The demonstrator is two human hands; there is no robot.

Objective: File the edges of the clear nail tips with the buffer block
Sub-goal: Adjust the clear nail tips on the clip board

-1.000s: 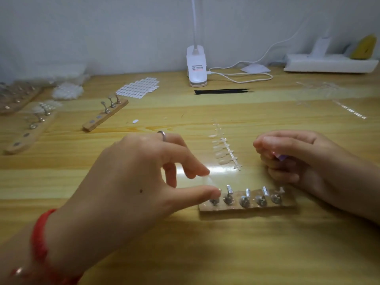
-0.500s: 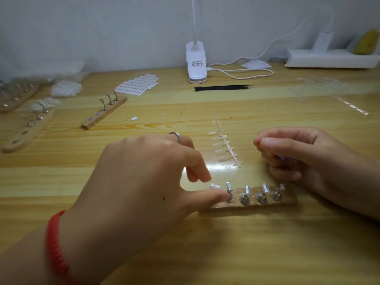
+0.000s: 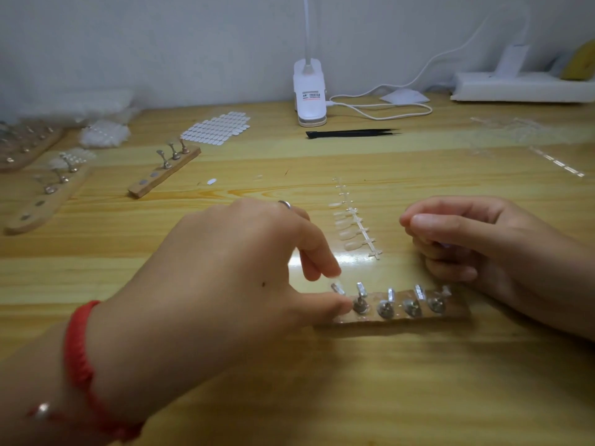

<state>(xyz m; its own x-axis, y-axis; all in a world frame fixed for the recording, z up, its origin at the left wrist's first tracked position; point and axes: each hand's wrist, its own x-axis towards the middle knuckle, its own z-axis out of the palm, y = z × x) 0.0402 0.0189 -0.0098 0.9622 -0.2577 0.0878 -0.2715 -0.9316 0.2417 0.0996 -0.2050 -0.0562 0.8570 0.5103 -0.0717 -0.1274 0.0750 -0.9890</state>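
On a wooden worktop (image 3: 322,397) below a white wall (image 3: 161,43), the left hand (image 3: 225,284) pinches a clear tip (image 3: 335,279) at the left end of the holder (image 3: 458,312); the right hand (image 3: 483,246) is curled, its contents hidden.

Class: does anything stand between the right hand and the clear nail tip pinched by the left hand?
Partly. Four other holder pegs stand in a row right of the nail tip in the left hand, and the tip strip's near end lies between it and the right hand, which grips the buffer block.

Stand (image 3: 457,312) front-ctr; nail-tip strip (image 3: 349,235) behind it; prob. tweezers (image 3: 351,133) farther back.
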